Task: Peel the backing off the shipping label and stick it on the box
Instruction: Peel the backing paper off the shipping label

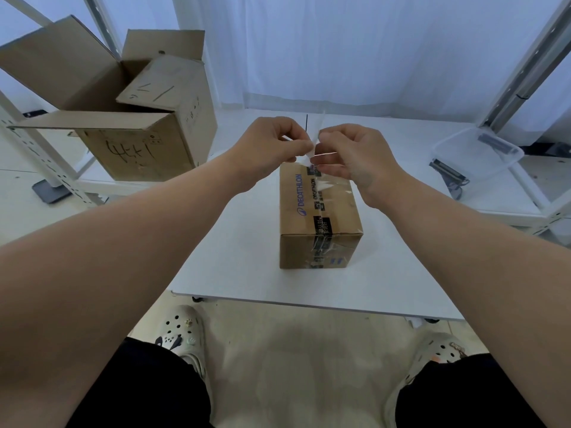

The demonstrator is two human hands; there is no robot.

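Observation:
A small brown cardboard box (336, 211) with blue printing and tape along its top seam stands on the white table (234, 248). Above its far end both hands meet. My left hand (265, 146) and my right hand (355, 159) each pinch a thin white shipping label (318, 131), held edge-on and upright between the fingertips. The sheet shows only as a narrow white strip, so I cannot tell whether its backing is separated. The label hangs in the air, a little above the box top.
A large open cardboard box (123, 118) stands on a white metal rack at the left. A clear plastic bin (475, 156) sits at the table's right. White curtains hang behind. My legs and shoes are below the table's near edge.

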